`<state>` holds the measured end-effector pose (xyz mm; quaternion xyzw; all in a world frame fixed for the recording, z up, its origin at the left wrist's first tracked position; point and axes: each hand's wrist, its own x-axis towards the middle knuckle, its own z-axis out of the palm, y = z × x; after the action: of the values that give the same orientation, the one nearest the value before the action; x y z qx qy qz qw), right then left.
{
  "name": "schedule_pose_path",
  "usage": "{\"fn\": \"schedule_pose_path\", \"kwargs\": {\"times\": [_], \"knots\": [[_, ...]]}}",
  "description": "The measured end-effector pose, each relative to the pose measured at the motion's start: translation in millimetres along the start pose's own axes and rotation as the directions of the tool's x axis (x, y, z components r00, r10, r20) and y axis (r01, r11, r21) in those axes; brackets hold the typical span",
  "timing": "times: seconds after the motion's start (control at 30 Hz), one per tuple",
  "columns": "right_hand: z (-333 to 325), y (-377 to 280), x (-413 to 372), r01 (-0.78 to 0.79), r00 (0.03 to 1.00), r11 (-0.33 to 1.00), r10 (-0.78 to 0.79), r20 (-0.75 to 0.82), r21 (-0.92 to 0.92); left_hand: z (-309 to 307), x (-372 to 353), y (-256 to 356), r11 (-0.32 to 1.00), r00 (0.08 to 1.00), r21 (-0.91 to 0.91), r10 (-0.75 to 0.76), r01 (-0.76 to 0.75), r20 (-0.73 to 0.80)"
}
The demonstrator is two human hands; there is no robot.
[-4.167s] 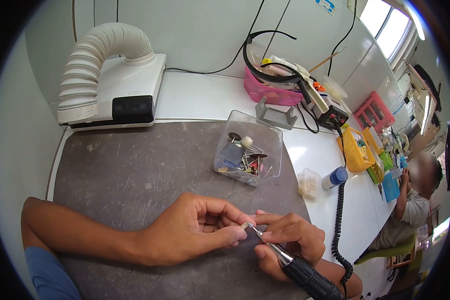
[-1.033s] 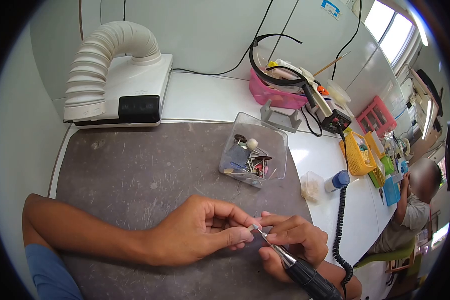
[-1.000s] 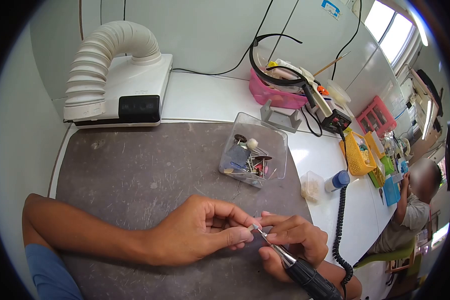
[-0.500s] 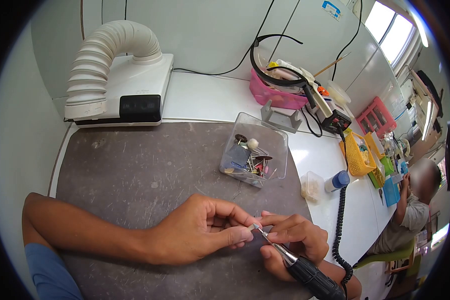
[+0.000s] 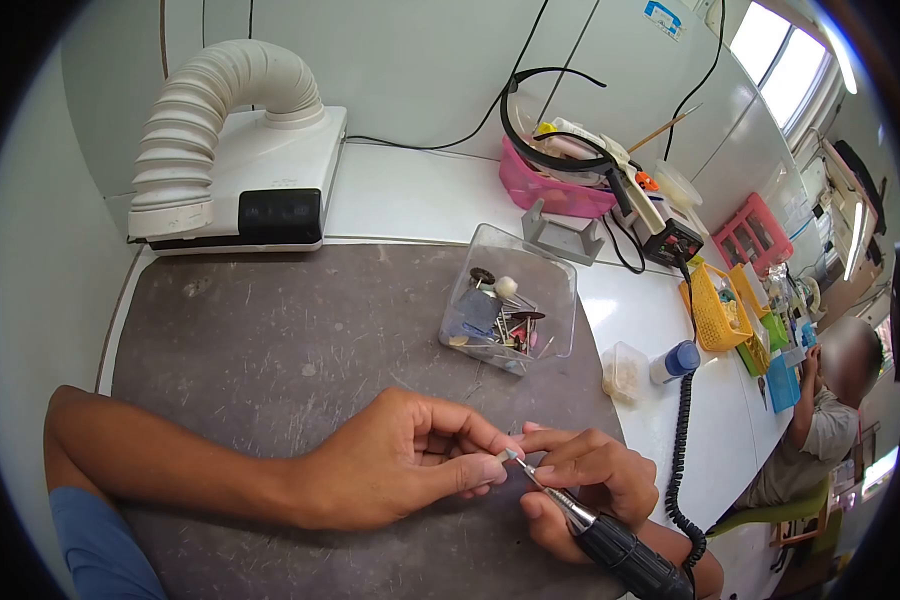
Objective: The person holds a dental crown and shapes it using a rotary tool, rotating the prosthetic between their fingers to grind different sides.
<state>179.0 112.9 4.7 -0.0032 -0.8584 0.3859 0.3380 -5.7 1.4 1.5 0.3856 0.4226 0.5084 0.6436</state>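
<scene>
Between the thumb and index finger of my left hand [image 5: 425, 455] is pinched a small pale piece [image 5: 509, 454], mostly covered by the fingertips. My right hand [image 5: 600, 480] grips a rotary handpiece [image 5: 620, 550] with a black body and a silver nose. Its thin tip meets the exposed end of the pale piece, and the fingertips of both hands come close together there. Beyond the hands stands a clear plastic box [image 5: 560, 320] holding mounted discs, burs, a white felt ball and a scrap of blue-grey abrasive.
A grey mat [image 5: 270, 340] covers the worktop. At the back left sits a white dust extractor [image 5: 260, 170] with a ribbed hose. A blue-capped jar [image 5: 675, 362], a pink basket [image 5: 550, 190] and a coiled black cord [image 5: 682, 460] are on the right. Another person [image 5: 820, 430] sits farther right.
</scene>
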Motion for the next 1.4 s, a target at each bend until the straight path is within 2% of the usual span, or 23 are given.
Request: {"fn": "schedule_pose_path", "kwargs": {"times": [0.33, 0.43, 0.53, 1.0, 1.1, 1.4], "knots": [[-0.9, 0.1, -1.1, -0.008, 1.000, 1.000, 0.008, 0.012, 0.001, 0.3, 0.5, 0.1, 1.000, 1.000, 0.003, 0.012, -0.012, -0.016], [0.4, 0.2, -2.9, -0.034, 0.999, 0.999, 0.035, -0.029, 0.028, 0.6, -0.2, 0.1, 1.000, 1.000, -0.013, 0.011, -0.011, -0.021], [-0.2, 0.1, -2.2, -0.030, 0.999, 0.999, 0.031, -0.023, 0.033, -1.2, -0.3, 3.0, 1.000, 1.000, -0.003, -0.023, 0.023, 0.002], [-3.1, -1.5, 2.0, 0.028, 0.998, 0.999, -0.026, 0.051, -0.030, -1.4, -0.5, 3.2, 1.000, 1.000, 0.002, -0.014, 0.014, 0.009], [-1.6, 0.7, 0.5, 0.013, 1.000, 1.000, -0.013, 0.010, 0.007, -1.2, 0.0, 1.7, 1.000, 1.000, -0.007, 0.001, -0.001, 0.000], [-2.2, -0.2, 1.4, 0.048, 0.998, 0.999, -0.047, 0.041, -0.025, -0.9, -0.3, 2.5, 1.000, 1.000, -0.027, 0.016, -0.016, 0.000]]}}
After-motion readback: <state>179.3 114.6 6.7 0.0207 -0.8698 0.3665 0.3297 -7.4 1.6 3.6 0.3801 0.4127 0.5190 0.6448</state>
